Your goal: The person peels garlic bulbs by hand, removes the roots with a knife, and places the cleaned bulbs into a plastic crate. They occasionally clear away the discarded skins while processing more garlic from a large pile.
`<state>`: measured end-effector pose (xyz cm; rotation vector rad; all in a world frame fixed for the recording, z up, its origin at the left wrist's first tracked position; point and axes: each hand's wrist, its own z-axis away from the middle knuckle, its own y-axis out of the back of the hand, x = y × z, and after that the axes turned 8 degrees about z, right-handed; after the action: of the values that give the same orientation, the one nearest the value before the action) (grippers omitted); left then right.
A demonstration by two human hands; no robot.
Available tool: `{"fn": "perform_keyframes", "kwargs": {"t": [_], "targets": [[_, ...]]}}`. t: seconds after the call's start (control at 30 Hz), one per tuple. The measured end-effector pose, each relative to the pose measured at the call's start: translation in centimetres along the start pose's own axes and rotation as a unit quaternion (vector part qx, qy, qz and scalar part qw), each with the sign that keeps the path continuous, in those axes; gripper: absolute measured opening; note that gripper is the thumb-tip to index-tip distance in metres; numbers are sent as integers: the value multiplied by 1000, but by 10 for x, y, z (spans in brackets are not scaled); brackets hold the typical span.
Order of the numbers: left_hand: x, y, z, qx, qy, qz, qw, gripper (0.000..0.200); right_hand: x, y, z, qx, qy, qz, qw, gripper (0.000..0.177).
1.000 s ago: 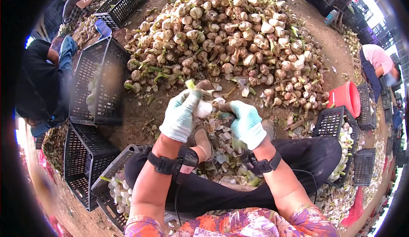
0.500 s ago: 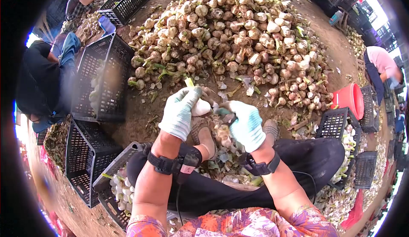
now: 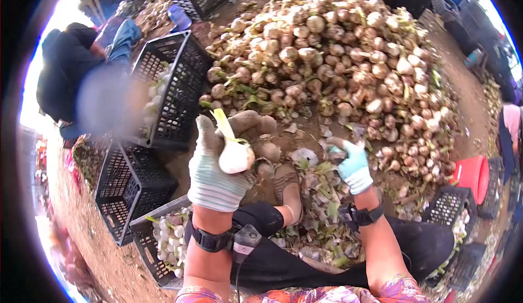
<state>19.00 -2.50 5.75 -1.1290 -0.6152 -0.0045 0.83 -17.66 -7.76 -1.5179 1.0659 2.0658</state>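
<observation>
A peeled white garlic bulb (image 3: 236, 157) with a pale green stem lies against the palm of my left hand (image 3: 220, 164), which wears a striped glove; its thumb points up and the fingers reach past the bulb. My gloved right hand (image 3: 351, 164) is lower right of the large pile of unpeeled garlic (image 3: 327, 58), with fingers curled around something dark and small that I cannot make out. Peeled skins and leaves (image 3: 321, 210) cover the ground between my legs.
Black crates (image 3: 136, 191) stand at the left, one beside my left leg holding white bulbs (image 3: 171, 237). At the right are a red bucket (image 3: 472, 177) and another crate (image 3: 449, 207). A seated person (image 3: 68, 79) is at the upper left.
My hands have moved apart. The left has turned palm up with the bulb lying in it; the right has shifted right. The view has swung left, so the pile appears further right.
</observation>
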Motion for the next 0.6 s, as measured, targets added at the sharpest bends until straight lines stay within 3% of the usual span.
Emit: {"fn": "perform_keyframes", "kwargs": {"t": [0.07, 0.13, 0.2, 0.23, 0.27, 0.3, 0.33, 0.4, 0.47, 0.53, 0.57, 0.6], "targets": [[-3, 3, -7, 98, -43, -120, 987, 69, -37, -3, -10, 48, 149, 5, 988, 20], [-10, 8, -15, 99, -46, -180, 978, 73, -87, -6, -12, -11, 171, -45, 984, 25], [-17, 15, -21, 113, -46, -213, 970, 76, -109, -14, -18, -16, 296, -6, 955, 33], [-21, 20, -22, 105, -71, -300, 945, 73, -120, -14, -24, -24, 359, 120, 925, 41], [-24, 20, -22, 96, -96, -385, 913, 71, -123, -24, -22, -54, 295, 75, 951, 37], [-25, 11, -16, 127, -22, -363, 923, 67, -121, -27, -24, -85, 280, 81, 953, 32], [-25, 11, -17, 99, 5, -312, 945, 58, -118, -30, -25, -117, 264, 87, 953, 27], [-30, 12, -16, 76, 15, -304, 950, 49, -110, -35, -25, -93, 255, 77, 959, 20], [-29, 8, -20, 18, 11, -383, 924, 45, -102, -29, -25, -67, 221, -9, 973, 15], [-34, 3, -18, 21, 59, -310, 949, 42, -87, -22, -28, 55, 196, 48, 978, 17], [-31, 0, -16, 10, 102, -315, 944, 44, -85, -13, -28, 89, 123, 66, 986, 17], [-26, -3, -15, -5, 145, -321, 936, 47, -60, -6, -35, 152, 170, 129, 965, 19]]}}
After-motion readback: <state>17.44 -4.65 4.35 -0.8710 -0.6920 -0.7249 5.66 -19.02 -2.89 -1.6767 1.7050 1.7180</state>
